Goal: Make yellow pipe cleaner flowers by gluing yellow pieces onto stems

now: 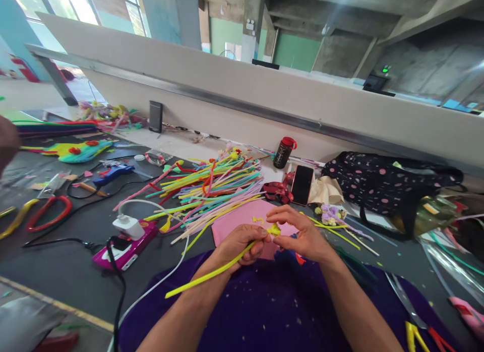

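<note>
A long fuzzy yellow pipe cleaner (212,275) runs through my left hand (242,245), its free end pointing down to the left. My left thumb and fingers are pinched round it. At its other end, just past my left fingertips, is a small bunched yellow tuft (274,230). My right hand (302,234) curves round this tuft, with thumb and fingertips at it and the upper fingers bent over it. Below both hands lies a pink sheet (230,225) with small yellow scraps on it.
A pile of coloured pipe cleaners (212,183) lies beyond my hands. A magenta power strip (141,241) with cables sits left. Scissors (406,299) rest on my lap at right; red-handled scissors (49,213) lie far left. A phone (302,185), bottle (283,153) and dotted bag (381,183) stand behind.
</note>
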The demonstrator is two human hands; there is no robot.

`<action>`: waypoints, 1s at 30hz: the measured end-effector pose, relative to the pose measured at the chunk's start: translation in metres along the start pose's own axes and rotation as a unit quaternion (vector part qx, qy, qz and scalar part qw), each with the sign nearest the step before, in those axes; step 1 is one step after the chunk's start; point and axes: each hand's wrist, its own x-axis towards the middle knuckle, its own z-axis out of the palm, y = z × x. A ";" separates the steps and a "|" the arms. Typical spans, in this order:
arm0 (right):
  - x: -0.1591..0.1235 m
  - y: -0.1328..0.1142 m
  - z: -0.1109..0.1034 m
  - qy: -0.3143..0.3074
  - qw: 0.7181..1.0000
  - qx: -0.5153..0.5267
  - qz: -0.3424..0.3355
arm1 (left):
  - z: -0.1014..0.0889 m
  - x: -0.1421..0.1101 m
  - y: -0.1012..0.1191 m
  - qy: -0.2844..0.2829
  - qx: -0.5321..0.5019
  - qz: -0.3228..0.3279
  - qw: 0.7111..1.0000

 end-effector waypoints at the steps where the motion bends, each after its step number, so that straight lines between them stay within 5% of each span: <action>1: 0.000 0.001 0.000 0.002 1.000 0.000 0.000 | 0.000 0.000 0.000 -0.001 -0.003 0.001 1.000; 21: -0.002 0.008 0.002 0.041 0.998 -0.042 0.000 | 0.002 -0.002 0.001 -0.015 -0.049 0.023 0.998; 26: -0.002 0.011 0.008 0.047 0.989 0.093 0.105 | 0.009 -0.004 0.000 0.070 -0.015 0.115 0.991; 30: -0.003 0.017 0.018 0.058 0.947 0.269 0.166 | 0.015 -0.005 -0.001 0.094 0.010 0.153 0.984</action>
